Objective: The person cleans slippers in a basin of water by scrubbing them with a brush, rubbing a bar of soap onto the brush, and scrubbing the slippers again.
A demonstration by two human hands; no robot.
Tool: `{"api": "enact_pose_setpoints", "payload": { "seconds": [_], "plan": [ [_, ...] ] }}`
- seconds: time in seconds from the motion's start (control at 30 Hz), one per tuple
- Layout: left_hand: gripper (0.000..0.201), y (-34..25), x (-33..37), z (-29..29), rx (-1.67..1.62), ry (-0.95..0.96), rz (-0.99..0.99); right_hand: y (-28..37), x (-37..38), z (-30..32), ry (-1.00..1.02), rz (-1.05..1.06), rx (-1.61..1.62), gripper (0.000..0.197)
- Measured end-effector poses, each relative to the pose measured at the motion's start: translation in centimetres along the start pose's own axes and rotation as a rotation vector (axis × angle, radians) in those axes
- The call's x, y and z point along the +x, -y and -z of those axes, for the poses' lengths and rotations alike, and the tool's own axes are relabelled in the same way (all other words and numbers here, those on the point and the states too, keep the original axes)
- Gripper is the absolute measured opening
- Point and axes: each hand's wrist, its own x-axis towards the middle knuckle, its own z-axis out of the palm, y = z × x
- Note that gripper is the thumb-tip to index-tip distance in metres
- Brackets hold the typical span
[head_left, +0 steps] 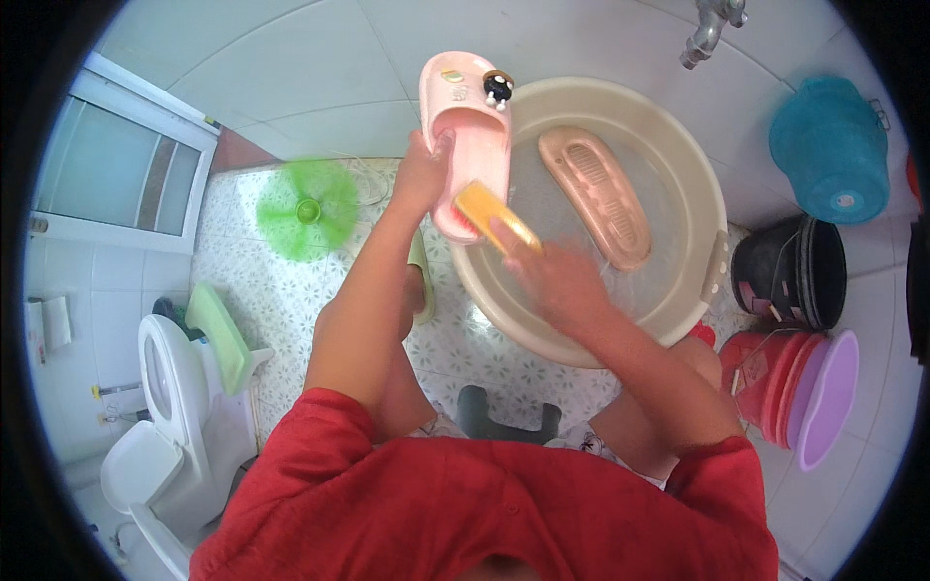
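My left hand (423, 172) is closed around the side of a pink slide slipper (481, 155), thumb inside the foot opening. Small charms, one of them dark and round, decorate its strap, which points away from me. In my right hand (557, 281), slightly blurred, is a yellow scrubbing brush (489, 213); its reddish bristles meet the heel end of the insole. A second pink slipper (596, 198) lies sole up in a large beige basin (712, 189) of cloudy water. The held slipper is above the basin's left rim.
A metal tap (712, 34) juts from the wall beyond the basin. At right are a teal bucket (833, 150), a black bucket (790, 271) and stacked red and purple tubs (823, 402). A spinning green fan (308, 210), a toilet (174, 378) and a green stool (221, 334) stand at left.
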Motion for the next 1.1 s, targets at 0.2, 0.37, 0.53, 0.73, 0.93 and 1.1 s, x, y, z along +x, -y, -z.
{"api": "enact_pose_setpoints", "payload": {
  "seconds": [0.2,0.37,0.53,0.73,0.93,1.1],
  "plan": [
    [0.051,-0.3,0.2,-0.5,-0.086,0.014,-0.094,-0.5,1.3,-0.4,-0.065,-0.093,-0.008,0.054],
    [0.049,-1.0,-0.2,-0.1,-0.138,0.026,-0.095,-1.7,4.8,2.0,-0.197,-0.095,-0.064,0.055],
    [0.049,-0.5,-0.1,-0.2,-0.124,0.012,-0.103,-0.6,2.5,1.2,-0.007,-0.038,-0.093,0.054],
    [0.05,0.0,0.3,-0.1,-0.08,0.032,-0.112,1.1,1.2,0.8,0.055,-0.075,-0.028,0.055],
    [0.048,-0.4,0.5,-0.4,-0.113,0.041,-0.111,-1.4,4.9,2.1,-0.114,-0.137,-0.093,0.056],
    [0.048,-0.7,0.0,-0.1,-0.101,0.016,-0.124,-0.6,2.3,0.3,-0.027,-0.051,-0.041,0.057]
  ]
}}
